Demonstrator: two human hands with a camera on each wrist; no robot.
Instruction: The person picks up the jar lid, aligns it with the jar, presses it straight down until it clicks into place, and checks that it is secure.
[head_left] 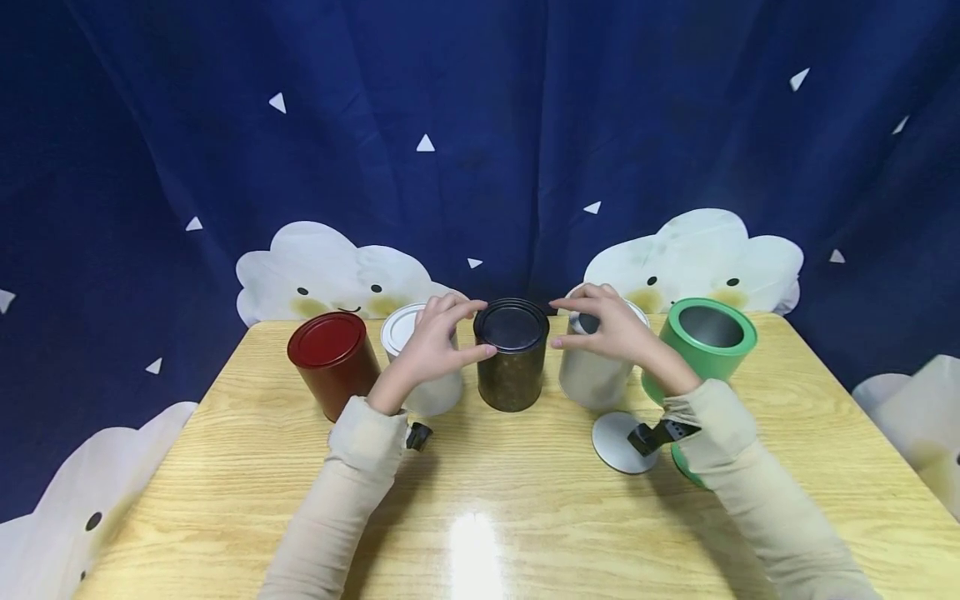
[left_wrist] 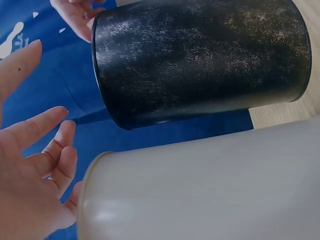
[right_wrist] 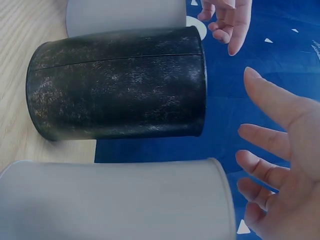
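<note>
A black can (head_left: 512, 379) with a mottled side and a lid on its top stands upright mid-table. My left hand (head_left: 433, 337) is at its left, over the white can (head_left: 438, 393), thumb and forefinger spread toward the black rim. From the other side my right hand (head_left: 613, 329) reaches in, thumb and forefinger apart, above the pale grey can (head_left: 592, 375). Both wrist views show a gap between the near hand (left_wrist: 35, 170) and the black can (right_wrist: 120, 85). Neither hand holds anything.
A red can (head_left: 341, 379) with its lid on stands at the left. The green can (head_left: 701, 358) at the right is open on top. A pale round lid (head_left: 613, 442) and a partly covered green lid (head_left: 684, 468) lie on the wooden table (head_left: 225, 500). Behind hangs a blue curtain (head_left: 480, 125).
</note>
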